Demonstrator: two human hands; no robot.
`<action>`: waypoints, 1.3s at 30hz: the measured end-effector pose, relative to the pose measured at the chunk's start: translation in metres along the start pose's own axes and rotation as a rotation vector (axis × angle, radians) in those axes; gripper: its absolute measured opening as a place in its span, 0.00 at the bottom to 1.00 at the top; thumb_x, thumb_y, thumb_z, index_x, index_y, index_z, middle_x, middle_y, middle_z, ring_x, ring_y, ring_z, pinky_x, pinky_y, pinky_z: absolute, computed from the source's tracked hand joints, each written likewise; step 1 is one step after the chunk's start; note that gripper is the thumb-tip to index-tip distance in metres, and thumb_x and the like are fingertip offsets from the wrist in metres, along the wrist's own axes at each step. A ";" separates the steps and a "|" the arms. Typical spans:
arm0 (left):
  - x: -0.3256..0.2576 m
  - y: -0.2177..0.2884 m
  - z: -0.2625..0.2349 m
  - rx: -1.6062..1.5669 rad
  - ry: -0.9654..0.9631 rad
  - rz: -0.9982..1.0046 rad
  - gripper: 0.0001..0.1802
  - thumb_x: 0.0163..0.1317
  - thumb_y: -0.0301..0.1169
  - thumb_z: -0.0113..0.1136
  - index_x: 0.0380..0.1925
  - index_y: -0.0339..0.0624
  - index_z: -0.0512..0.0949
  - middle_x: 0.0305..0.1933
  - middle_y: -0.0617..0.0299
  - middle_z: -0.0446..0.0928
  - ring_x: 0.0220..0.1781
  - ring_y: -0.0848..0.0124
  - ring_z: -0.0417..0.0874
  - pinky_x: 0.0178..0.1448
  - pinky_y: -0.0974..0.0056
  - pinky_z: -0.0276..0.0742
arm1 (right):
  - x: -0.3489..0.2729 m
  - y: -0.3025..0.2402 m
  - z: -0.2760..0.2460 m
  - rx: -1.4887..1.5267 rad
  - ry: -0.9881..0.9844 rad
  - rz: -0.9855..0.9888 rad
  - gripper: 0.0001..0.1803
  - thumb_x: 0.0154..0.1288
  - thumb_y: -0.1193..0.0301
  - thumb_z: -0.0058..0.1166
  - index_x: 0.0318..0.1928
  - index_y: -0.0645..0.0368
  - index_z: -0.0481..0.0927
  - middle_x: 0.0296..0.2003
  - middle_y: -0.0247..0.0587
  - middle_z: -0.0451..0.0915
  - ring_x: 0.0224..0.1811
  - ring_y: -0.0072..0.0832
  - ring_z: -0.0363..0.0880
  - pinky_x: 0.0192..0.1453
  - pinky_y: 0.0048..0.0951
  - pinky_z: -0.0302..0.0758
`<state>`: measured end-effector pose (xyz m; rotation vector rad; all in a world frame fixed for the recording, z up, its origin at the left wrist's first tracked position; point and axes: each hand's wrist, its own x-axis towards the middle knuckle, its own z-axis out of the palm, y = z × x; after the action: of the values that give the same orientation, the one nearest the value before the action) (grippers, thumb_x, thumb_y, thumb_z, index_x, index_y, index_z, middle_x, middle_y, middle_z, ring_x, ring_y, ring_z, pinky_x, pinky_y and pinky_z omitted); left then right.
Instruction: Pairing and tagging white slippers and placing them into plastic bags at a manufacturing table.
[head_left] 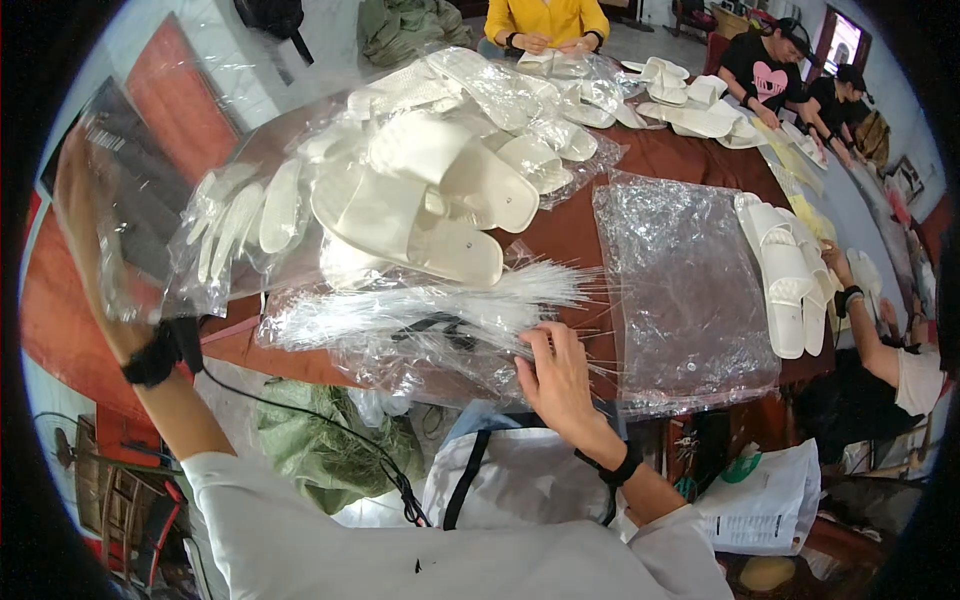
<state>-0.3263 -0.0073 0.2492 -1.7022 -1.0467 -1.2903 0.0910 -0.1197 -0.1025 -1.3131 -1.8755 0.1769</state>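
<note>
Clear plastic everywhere on the brown tabletop (575, 235). Right hand (556, 378) sits at the near edge, fingers (536, 345) pinched narrow on the tips of a bundle of thin clear plastic ties (455, 295) that fans out toward the right. Bundle lies across crinkled clear bags, just in front of the slipper heap. Left hand (85, 200) is raised at the far left, up off the tabletop, holding a clear plastic bag (150, 230) that drapes over it; the bag blurs the fingers, so I cannot tell exactly how they grip. Black band (155, 358) on the left wrist, cable running down from it.

White slippers (430, 200) piled mid-table, several already in clear bags, touching and overlapping each other. Stack of flat clear bags (685, 290) lies right of the ties, well apart from the left hand. Another row of white slippers (790, 275) sits just beside that stack, at the right edge.

Other people work around the far and right sides: one in a yellow top (548, 20) at the far end, one in a black shirt (765, 70) at far right, another person's arm (865, 335) reaching in at right.
</note>
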 end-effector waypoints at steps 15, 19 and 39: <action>-0.106 0.056 -0.026 -0.579 -0.259 -0.580 0.17 0.67 0.34 0.53 0.53 0.39 0.77 0.33 0.67 0.76 0.32 0.81 0.73 0.38 0.74 0.68 | -0.005 -0.002 -0.063 0.115 0.053 0.091 0.15 0.56 0.78 0.59 0.45 0.62 0.75 0.45 0.50 0.73 0.47 0.47 0.74 0.50 0.41 0.72; -0.118 0.031 -0.014 -0.739 -0.326 -0.760 0.17 0.67 0.34 0.53 0.52 0.39 0.77 0.31 0.67 0.75 0.30 0.82 0.72 0.37 0.74 0.67 | -0.002 -0.006 -0.093 0.238 0.044 0.194 0.13 0.60 0.78 0.58 0.46 0.61 0.75 0.44 0.47 0.74 0.46 0.40 0.76 0.46 0.35 0.74; -0.199 0.131 0.105 -1.375 -0.731 -1.433 0.11 0.71 0.38 0.52 0.43 0.44 0.77 0.21 0.75 0.66 0.18 0.84 0.61 0.21 0.76 0.56 | 0.001 0.004 -0.091 0.662 -0.202 0.398 0.13 0.64 0.75 0.60 0.48 0.62 0.75 0.33 0.35 0.80 0.32 0.16 0.74 0.37 0.19 0.73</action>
<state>-0.1998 0.0032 0.0221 -2.5270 -2.3693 -2.8130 0.1561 -0.1461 -0.0448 -1.1968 -1.4847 1.0727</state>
